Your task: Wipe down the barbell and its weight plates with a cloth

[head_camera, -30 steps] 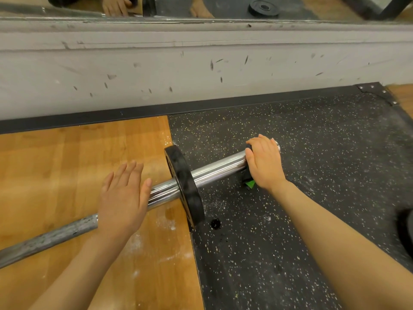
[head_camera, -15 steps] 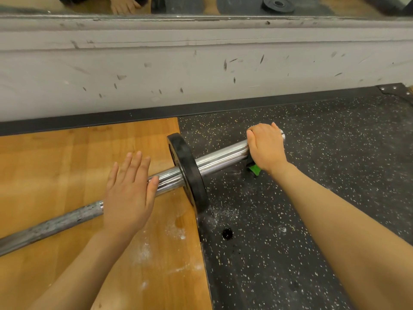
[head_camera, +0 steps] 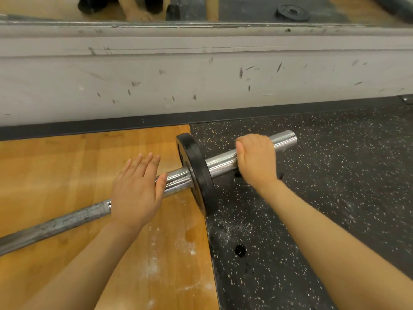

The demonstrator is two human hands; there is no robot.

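Right fingers: I see them curled over the chrome sleeve (head_camera: 225, 161), knuckles up, thumb tucked on the plate side; whether a cloth lies under the palm I cannot tell.
Right hand (head_camera: 257, 159): it grips the sleeve between the weight plate (head_camera: 196, 173) and the sleeve's free end at 2 o'clock.
Right forearm: it runs in from 5 o'clock, wrist straight.
Left fingers: straight and together, pointing to 12 o'clock, thumb resting along the sleeve.
Left hand (head_camera: 136, 189): flat, palm down, pressing on the barbell (head_camera: 55, 224) just at 8 o'clock of the plate.
Left forearm: it enters from 7 o'clock.
Barbell: I read it lying on the floor from 8 to 2 o'clock, plate upright at the seam between wood platform (head_camera: 55, 171) and rubber mat (head_camera: 335, 175).
Chalk dust (head_camera: 154, 262): at 6 o'clock of the left hand.
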